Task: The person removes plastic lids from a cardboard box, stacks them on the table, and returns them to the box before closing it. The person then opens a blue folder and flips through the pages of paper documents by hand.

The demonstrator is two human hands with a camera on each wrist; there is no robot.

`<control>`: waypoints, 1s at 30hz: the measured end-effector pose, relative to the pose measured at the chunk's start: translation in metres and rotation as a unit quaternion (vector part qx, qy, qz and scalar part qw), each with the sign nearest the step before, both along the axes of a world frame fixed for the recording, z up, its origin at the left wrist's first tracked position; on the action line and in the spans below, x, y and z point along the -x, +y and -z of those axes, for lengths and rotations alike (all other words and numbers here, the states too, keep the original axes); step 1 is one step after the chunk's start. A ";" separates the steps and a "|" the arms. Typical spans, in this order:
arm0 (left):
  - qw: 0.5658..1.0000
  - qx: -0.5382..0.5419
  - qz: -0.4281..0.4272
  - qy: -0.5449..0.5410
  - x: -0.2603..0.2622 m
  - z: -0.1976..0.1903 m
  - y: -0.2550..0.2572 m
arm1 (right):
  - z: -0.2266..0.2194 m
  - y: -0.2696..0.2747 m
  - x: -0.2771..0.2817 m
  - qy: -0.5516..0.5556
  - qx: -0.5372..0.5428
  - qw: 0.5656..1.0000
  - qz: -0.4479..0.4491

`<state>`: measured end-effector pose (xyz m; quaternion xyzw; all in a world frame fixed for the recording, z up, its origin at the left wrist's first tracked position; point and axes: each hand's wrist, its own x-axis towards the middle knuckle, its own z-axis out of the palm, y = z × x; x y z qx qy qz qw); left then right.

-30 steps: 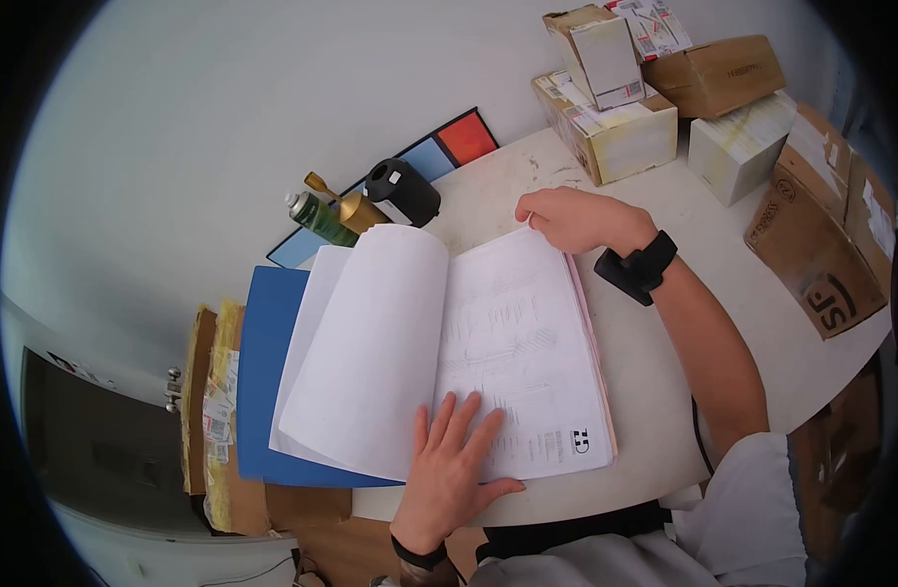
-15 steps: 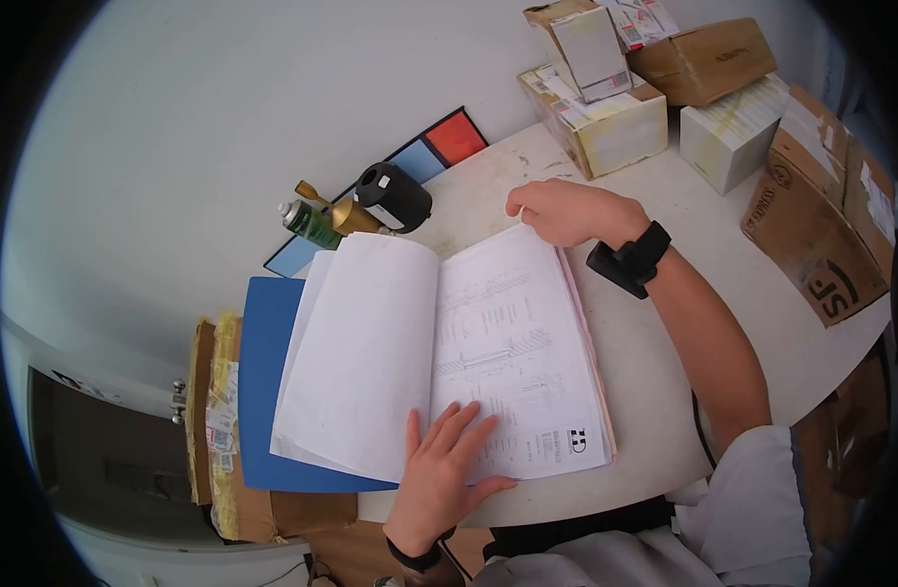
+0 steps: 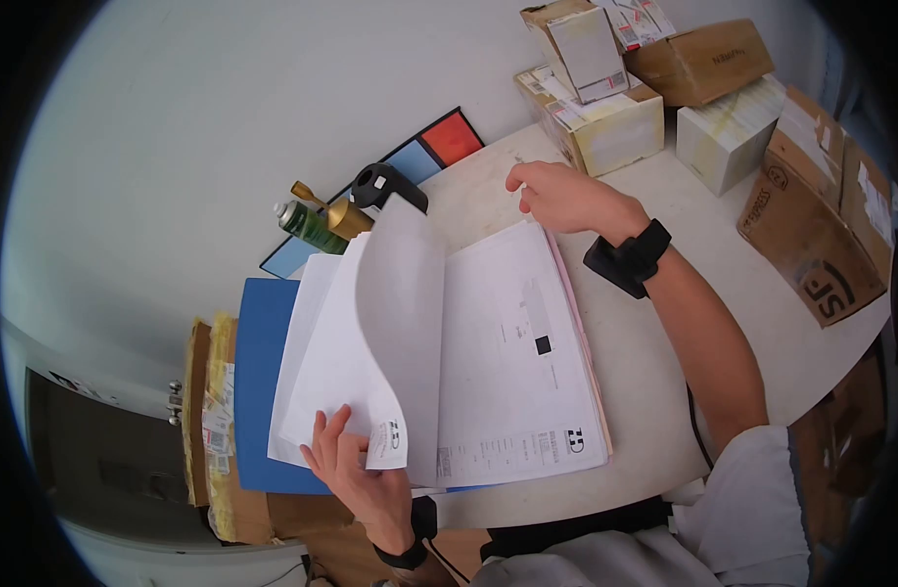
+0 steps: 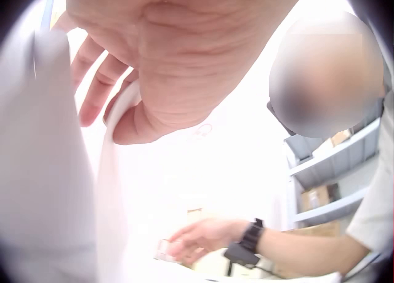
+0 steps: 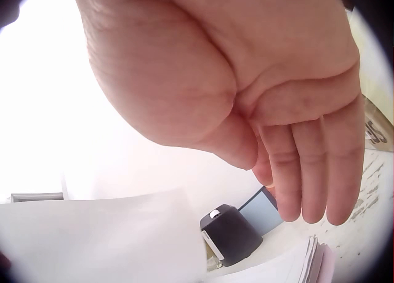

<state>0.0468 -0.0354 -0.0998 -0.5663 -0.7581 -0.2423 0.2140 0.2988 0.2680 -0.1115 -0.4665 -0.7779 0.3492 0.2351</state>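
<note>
My left hand (image 3: 363,494) pinches the lower corner of a printed sheet (image 3: 402,293) between thumb and finger. The sheet stands up in a curve over the left pile. In the left wrist view the thumb (image 4: 138,124) presses on the paper's edge. Under it lies a thick paper stack (image 3: 512,391) with a drawing and a black square on its top page, pink sheets along its right edge. A blue folder (image 3: 261,391) sticks out at the left. My right hand (image 3: 576,199) hovers just above the stack's far edge, fingers loosely bent and holding nothing.
A green spray can (image 3: 310,227), a brass-coloured object (image 3: 347,217) and a black cylinder (image 3: 395,186) stand behind the papers. Several cardboard boxes (image 3: 615,132) are piled at the back right, with a large SF carton (image 3: 811,235) at the right edge.
The left hand has moved left from the right-hand page, lifting a sheet's corner and turning it over leftwards. A different page shows beneath. The right hand has let go of the far corner and risen slightly.
</note>
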 end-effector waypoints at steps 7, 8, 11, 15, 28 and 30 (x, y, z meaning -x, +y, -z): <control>0.974 -0.192 -0.113 0.034 0.004 -0.011 -0.024 | 0.009 -0.008 0.007 -0.104 0.002 0.991 -0.087; 0.986 -0.164 0.029 -0.025 -0.006 -0.010 -0.030 | 0.007 -0.009 0.008 -0.104 -0.001 0.991 -0.088; 0.917 0.211 0.320 -0.111 -0.030 -0.026 -0.023 | 0.013 -0.004 0.010 -0.104 -0.014 0.990 -0.096; 0.898 0.335 0.282 0.036 -0.039 -0.005 0.005 | 0.011 -0.006 0.006 -0.080 -0.025 0.992 -0.096; 0.895 0.370 0.247 -0.016 -0.029 -0.002 0.003 | 0.017 -0.001 0.010 -0.073 -0.035 0.991 -0.106; 0.893 0.372 0.254 -0.024 -0.026 -0.001 0.002 | 0.017 -0.002 0.010 -0.079 -0.042 0.991 -0.099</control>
